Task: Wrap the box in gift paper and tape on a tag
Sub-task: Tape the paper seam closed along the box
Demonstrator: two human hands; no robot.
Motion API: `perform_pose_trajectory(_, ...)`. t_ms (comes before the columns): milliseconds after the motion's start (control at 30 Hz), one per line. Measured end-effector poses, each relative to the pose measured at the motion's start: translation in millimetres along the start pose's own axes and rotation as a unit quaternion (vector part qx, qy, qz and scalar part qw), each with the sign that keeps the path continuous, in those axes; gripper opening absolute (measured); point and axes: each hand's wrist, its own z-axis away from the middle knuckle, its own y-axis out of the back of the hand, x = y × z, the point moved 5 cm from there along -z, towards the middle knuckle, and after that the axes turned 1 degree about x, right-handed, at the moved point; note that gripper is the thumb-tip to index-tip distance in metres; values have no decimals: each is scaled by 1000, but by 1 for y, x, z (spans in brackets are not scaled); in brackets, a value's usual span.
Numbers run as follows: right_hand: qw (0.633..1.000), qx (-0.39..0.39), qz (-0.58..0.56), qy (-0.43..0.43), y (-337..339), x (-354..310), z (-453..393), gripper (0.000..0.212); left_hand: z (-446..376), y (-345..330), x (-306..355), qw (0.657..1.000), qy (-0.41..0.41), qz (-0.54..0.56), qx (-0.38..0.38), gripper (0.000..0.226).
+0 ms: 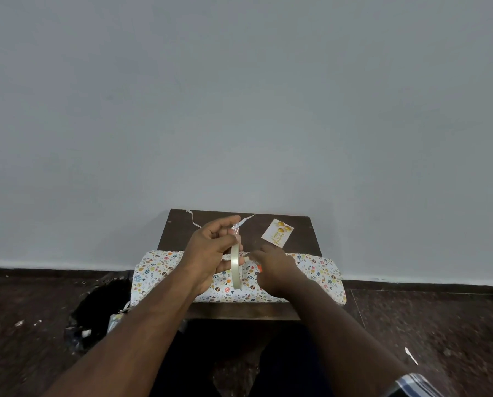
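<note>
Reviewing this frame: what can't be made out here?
- Head view: the box itself, fully covered by gift paper.
- The paper's middle seam, hidden behind the left hand, the tape roll and the right hand.
- The tag: its gold lettering is too small to read.

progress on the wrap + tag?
Done: paper already covers the box. In hand: left hand holds the tape roll; right hand rests on the paper, apparently at the seam. Left: ends look unfolded, and the tag lies loose on the table.
</note>
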Motion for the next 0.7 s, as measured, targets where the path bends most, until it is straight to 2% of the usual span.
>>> perform_pose_trajectory(167, 994, 74, 66, -35, 10, 10, 8, 47, -1, 1, -1, 1000, 0, -5, -2, 38)
perform_pose_trajectory(267, 993, 53, 86, -66, 11, 10, 11, 37, -1, 1, -3, 1000, 1, -8, -4, 37)
perform_pose_trajectory(433, 994, 47, 43, -84, 14, 8, 12, 38, -1, 2, -6, 1000, -1, -17, -6, 37)
perform_pose_trajectory(500, 993, 58, -38, -98, 15, 9, 10, 41, -1, 3, -6, 1000, -2, -20, -4, 37)
perform_pose_trajectory(567, 978, 54, -171, -108, 16, 14, 6, 48, -2, 3, -6, 1000, -3, -27, 0, 38)
perform_pose_trajectory(633, 950, 25, -292, -110, 18, 20, 4, 52, -2, 4, -7, 999, -2, -32, 8, 39)
perform_pose_trajectory(700, 906, 7, -406, -115, 23, 21, 7, 45, -3, 4, -7, 999, -1, -36, 12, 40)
